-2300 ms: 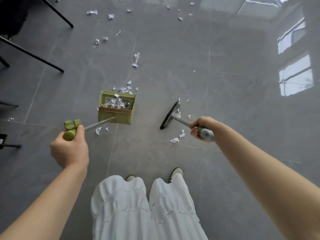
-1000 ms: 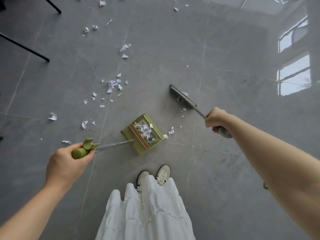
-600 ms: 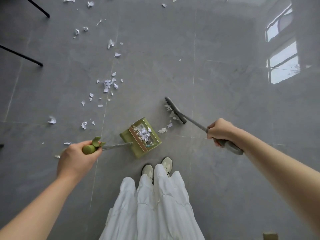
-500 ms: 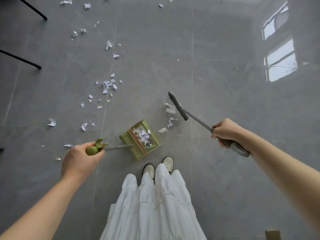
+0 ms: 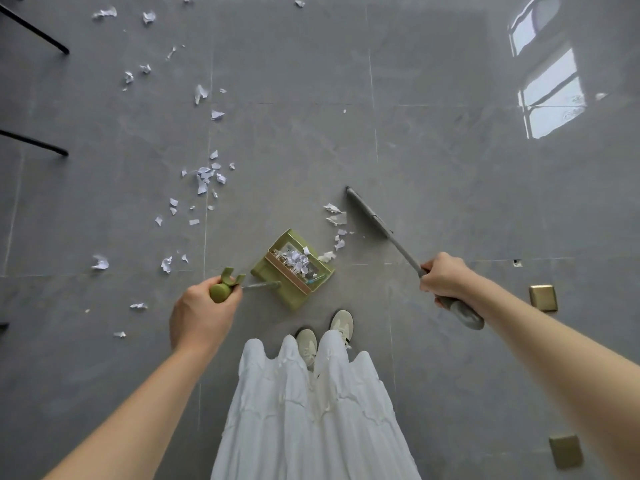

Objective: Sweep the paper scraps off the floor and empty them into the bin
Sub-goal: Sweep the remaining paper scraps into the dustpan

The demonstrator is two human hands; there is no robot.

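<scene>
A green dustpan (image 5: 294, 292) sits on the grey floor just ahead of my shoes, with white paper scraps inside it. My left hand (image 5: 204, 315) grips the green top of its long handle. My right hand (image 5: 445, 278) grips the grey broom (image 5: 372, 216) by its handle; the broom head rests on the floor to the right of the pan and further away. A few paper scraps (image 5: 334, 216) lie between broom head and pan mouth. More scraps (image 5: 206, 176) are scattered over the floor to the left and far left. No bin is in view.
Black furniture legs (image 5: 38, 145) reach in from the left edge. Two brass floor plates (image 5: 543, 297) sit in the tiles at right. My white skirt and shoes (image 5: 341, 325) are directly behind the pan. A window reflection shines at top right.
The broom head has swung back out to the right, away from the pan, leaving scraps in front of the pan mouth. The dustpan has stayed in place.
</scene>
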